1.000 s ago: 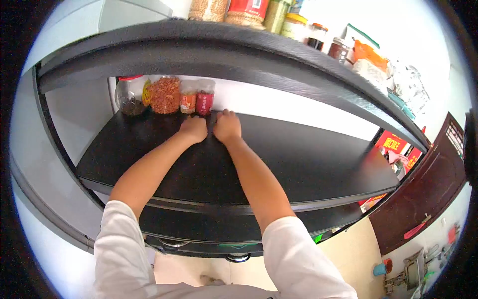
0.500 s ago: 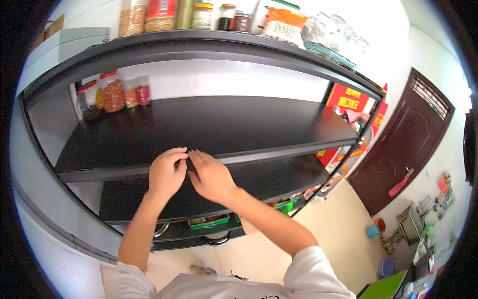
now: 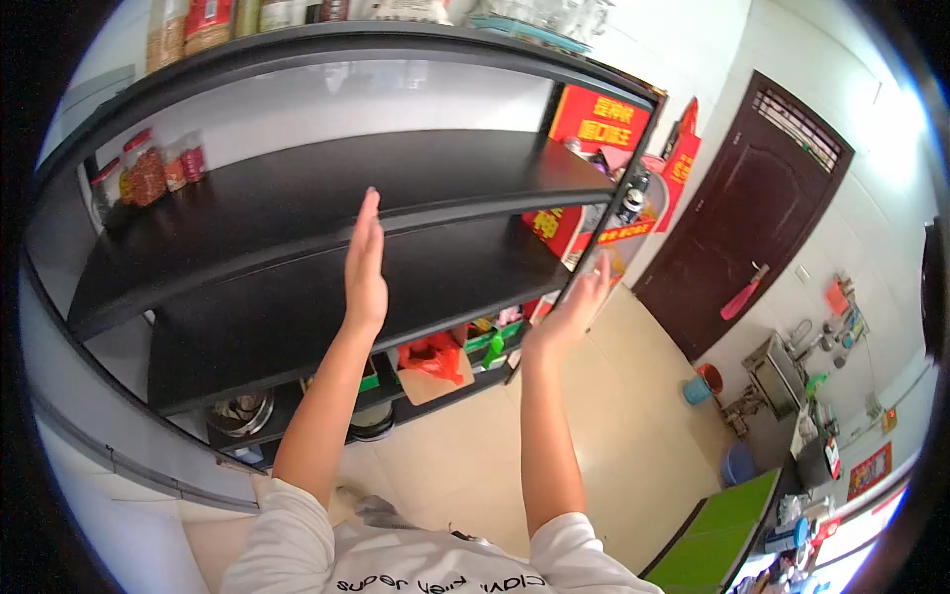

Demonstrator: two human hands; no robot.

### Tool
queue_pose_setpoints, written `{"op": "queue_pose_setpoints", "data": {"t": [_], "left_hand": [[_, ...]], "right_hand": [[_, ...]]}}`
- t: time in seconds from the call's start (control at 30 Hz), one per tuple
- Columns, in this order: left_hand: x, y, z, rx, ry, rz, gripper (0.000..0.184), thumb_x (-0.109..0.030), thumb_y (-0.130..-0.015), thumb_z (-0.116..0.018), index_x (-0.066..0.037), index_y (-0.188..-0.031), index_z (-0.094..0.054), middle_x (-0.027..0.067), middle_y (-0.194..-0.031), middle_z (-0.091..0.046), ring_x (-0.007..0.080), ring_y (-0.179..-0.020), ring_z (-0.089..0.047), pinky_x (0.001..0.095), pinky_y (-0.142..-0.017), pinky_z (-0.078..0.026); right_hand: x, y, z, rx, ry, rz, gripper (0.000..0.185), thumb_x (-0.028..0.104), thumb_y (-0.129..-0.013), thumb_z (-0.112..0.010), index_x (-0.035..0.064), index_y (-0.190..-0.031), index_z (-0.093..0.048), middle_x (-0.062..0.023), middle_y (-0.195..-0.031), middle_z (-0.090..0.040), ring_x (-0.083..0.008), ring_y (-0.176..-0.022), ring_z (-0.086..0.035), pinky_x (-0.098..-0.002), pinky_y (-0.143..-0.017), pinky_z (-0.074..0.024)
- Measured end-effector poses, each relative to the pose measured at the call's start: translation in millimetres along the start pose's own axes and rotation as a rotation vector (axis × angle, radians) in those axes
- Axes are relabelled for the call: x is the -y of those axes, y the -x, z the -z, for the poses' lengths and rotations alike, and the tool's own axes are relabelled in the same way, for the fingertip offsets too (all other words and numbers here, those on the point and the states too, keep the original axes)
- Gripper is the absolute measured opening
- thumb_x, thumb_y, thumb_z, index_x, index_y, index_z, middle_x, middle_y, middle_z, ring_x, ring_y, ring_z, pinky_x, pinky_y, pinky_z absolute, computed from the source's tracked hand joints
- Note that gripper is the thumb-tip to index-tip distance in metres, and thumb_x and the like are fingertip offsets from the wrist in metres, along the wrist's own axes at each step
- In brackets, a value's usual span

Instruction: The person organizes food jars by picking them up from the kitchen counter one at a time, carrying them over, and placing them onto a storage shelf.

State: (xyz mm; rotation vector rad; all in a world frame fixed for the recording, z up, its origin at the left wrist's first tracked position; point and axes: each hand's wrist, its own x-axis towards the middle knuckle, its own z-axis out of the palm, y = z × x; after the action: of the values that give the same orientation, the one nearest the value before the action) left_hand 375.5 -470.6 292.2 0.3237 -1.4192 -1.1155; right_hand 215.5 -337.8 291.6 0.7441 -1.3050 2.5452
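Note:
My left hand [image 3: 366,269] is raised in front of a black shelf rack [image 3: 297,188], fingers stretched upward and held flat, nothing in it. Off to the right, my right hand [image 3: 572,309] is up near the rack's right post, its fingers also extended and somewhat blurred; no object shows in it. A wide gap separates the two palms, which seem to face each other. Neither hand appears to touch the rack, though the distance is hard to judge.
Jars [image 3: 145,168] with red lids stand at the left of the upper board. Lower down are a red plastic bag [image 3: 433,356] in a carton and a metal pot [image 3: 240,411]. Red boxes [image 3: 597,119] sit beyond the right post. A brown door [image 3: 744,213] is farther right.
My hands were close together at the shelf's front edge and have moved wide apart, the right one going far right. The view has turned toward the right, showing more floor and door side.

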Motion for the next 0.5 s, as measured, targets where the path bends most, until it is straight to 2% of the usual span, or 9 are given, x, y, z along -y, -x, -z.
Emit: {"op": "queue_pose_setpoints", "data": {"t": [0.03, 0.07, 0.13, 0.2, 0.23, 0.33, 0.47, 0.5], "left_hand": [[0, 6, -7, -0.004, 0.005, 0.040, 0.060, -0.043, -0.099, -0.031, -0.008, -0.147, -0.025, 0.0089, -0.152, -0.025, 0.0212, -0.142, -0.019, 0.0375, -0.116, -0.015], [3, 17, -16, -0.003, 0.043, 0.074, 0.060, -0.043, -0.099, -0.032, -0.007, -0.147, -0.025, 0.0083, -0.152, -0.025, 0.0213, -0.142, -0.020, 0.0373, -0.116, -0.015], [24, 42, -35, 0.049, 0.131, 0.106, 0.058, -0.040, -0.099, -0.033, -0.007, -0.146, -0.026, 0.0077, -0.152, -0.026, 0.0210, -0.141, -0.021, 0.0371, -0.116, -0.015], [42, 75, -64, 0.085, 0.169, 0.196, 0.056, -0.038, -0.100, -0.034, -0.006, -0.146, -0.027, 0.0082, -0.151, -0.027, 0.0198, -0.141, -0.022, 0.0370, -0.116, -0.015], [40, 91, -83, 0.060, 0.211, 0.305, 0.056, -0.037, -0.100, -0.034, -0.006, -0.146, -0.028, 0.0087, -0.150, -0.029, 0.0186, -0.140, -0.023, 0.0371, -0.116, -0.015], [55, 134, -128, 0.130, 0.308, 0.409, 0.055, -0.036, -0.100, -0.034, -0.006, -0.146, -0.027, 0.0083, -0.150, -0.030, 0.0180, -0.140, -0.024, 0.0358, -0.116, -0.015], [57, 173, -180, 0.260, 0.279, 0.439, 0.058, -0.038, -0.100, -0.035, -0.004, -0.146, -0.025, 0.0101, -0.150, -0.030, 0.0177, -0.140, -0.024, 0.0349, -0.115, -0.014], [70, 175, -187, 0.318, 0.273, 0.362, 0.058, -0.038, -0.100, -0.035, -0.004, -0.146, -0.026, 0.0103, -0.149, -0.031, 0.0182, -0.139, -0.025, 0.0354, -0.115, -0.015]], "right_hand": [[5, -7, 23, -0.052, -0.003, 0.006, 0.049, 0.028, -0.097, -0.040, -0.0008, -0.137, -0.038, -0.0126, -0.139, -0.040, -0.0209, -0.130, -0.034, -0.0347, -0.112, -0.0214], [12, -8, 45, -0.074, -0.123, -0.095, 0.052, 0.034, -0.098, -0.040, -0.0016, -0.136, -0.039, -0.0131, -0.139, -0.040, -0.0212, -0.132, -0.034, -0.0371, -0.112, -0.0228], [-14, -5, 103, -0.012, 0.049, -0.116, 0.055, 0.037, -0.098, -0.040, -0.0020, -0.135, -0.039, -0.0132, -0.141, -0.040, -0.0220, -0.134, -0.033, -0.0401, -0.112, -0.0232], [-19, 9, 144, 0.010, 0.102, -0.168, 0.054, 0.037, -0.097, -0.041, -0.0012, -0.136, -0.040, -0.0130, -0.142, -0.041, -0.0229, -0.136, -0.031, -0.0416, -0.112, -0.0218], [-16, 14, 160, 0.012, 0.132, -0.195, 0.053, 0.036, -0.098, -0.040, -0.0002, -0.135, -0.041, -0.0125, -0.141, -0.042, -0.0228, -0.135, -0.032, -0.0416, -0.112, -0.0218], [-7, 14, 202, -0.016, 0.146, -0.265, 0.049, 0.033, -0.097, -0.039, -0.0001, -0.133, -0.044, -0.0126, -0.141, -0.042, -0.0229, -0.135, -0.033, -0.0409, -0.112, -0.0239], [16, -2, 236, -0.060, 0.217, -0.263, 0.048, 0.032, -0.097, -0.039, -0.0007, -0.132, -0.046, -0.0129, -0.139, -0.045, -0.0232, -0.134, -0.034, -0.0401, -0.111, -0.0263], [20, -5, 242, -0.070, 0.234, -0.262, 0.048, 0.032, -0.097, -0.039, -0.0009, -0.131, -0.046, -0.0128, -0.138, -0.046, -0.0233, -0.134, -0.035, -0.0399, -0.110, -0.0270]]}}
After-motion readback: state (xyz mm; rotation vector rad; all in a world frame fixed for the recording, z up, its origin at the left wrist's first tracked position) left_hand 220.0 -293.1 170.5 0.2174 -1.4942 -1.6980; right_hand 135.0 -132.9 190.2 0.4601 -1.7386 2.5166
